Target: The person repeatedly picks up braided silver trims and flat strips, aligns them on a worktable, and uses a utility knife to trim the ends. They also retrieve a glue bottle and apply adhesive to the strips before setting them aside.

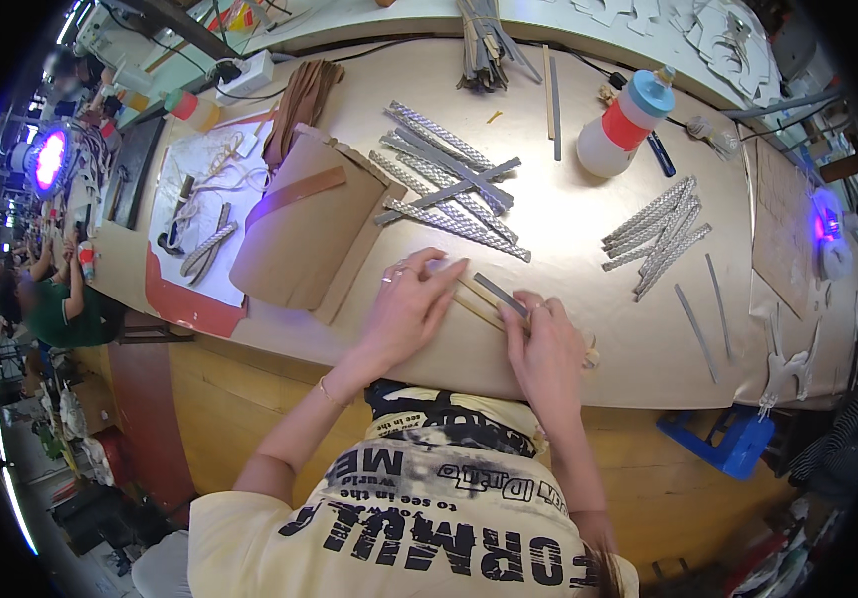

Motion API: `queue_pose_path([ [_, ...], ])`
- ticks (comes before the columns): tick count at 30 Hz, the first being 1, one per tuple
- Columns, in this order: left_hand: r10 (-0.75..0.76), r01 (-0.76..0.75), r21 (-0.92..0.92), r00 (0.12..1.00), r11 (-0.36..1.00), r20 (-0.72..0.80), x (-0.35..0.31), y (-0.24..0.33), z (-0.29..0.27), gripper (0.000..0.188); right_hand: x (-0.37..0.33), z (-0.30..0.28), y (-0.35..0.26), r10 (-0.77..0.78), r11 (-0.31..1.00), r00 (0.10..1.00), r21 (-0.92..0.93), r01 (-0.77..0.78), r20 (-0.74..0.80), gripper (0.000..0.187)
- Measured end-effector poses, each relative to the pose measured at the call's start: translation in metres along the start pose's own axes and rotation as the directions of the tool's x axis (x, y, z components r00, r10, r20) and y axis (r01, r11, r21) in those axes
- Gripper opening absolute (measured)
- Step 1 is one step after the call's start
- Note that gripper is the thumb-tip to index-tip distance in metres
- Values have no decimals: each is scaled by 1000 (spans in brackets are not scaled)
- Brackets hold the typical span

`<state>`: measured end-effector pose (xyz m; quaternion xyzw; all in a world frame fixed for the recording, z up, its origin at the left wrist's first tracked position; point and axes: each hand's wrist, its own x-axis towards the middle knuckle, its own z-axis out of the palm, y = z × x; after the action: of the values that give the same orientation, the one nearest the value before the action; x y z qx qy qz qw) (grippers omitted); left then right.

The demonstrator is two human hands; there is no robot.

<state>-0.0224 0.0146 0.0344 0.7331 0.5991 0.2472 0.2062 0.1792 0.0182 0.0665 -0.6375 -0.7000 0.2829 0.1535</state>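
Your left hand lies flat on the table, fingers stretched out and open. It presses down on a tan strip that runs slantwise under your fingertips. You wear a ring on that hand.

Your right hand sits just beside it, near the table's front edge. Its fingers curl a little and rest on the same tan strip. The fingertips touch the low end of a grey strip, which lies right beside the tan one, between your two hands. I cannot tell if the right hand pinches the grey strip or only pushes on it.

Past your hands, toward the middle of the table, is a heap of shiny braided strips with plain grey ones laid across them. A second heap of braided strips lies off to the right, well apart from the first. Two thin grey strips lie alone near the right front edge.

To your left a brown paper bundle stands close to your left hand but does not touch it. Behind it is a white sheet with a few more strips on it.

At the back right stands a white bottle with a red band and a blue cap. A blue stool peeks out under the table on the right. Far off on the left, another person in a green shirt sits at the same long table.
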Motion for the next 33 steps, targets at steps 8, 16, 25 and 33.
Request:
queue_pose_path([
  [8,203,-211,192,977,959,57,-10,-8,16,38,20,12,5,30,999,999,-45,-28,37,21],
  [16,114,-111,-121,993,986,20,0,-18,14,24,-5,-59,25,252,879,831,477,18,-496,7],
  [25,-150,166,-834,983,526,101,25,26,-21,23,7,-51,14,-465,884,589,-304,356,-661,30],
  [33,-129,384,-920,919,83,372,44,70,-41,22,10,-46,12,-581,809,554,-348,474,-597,40],
])
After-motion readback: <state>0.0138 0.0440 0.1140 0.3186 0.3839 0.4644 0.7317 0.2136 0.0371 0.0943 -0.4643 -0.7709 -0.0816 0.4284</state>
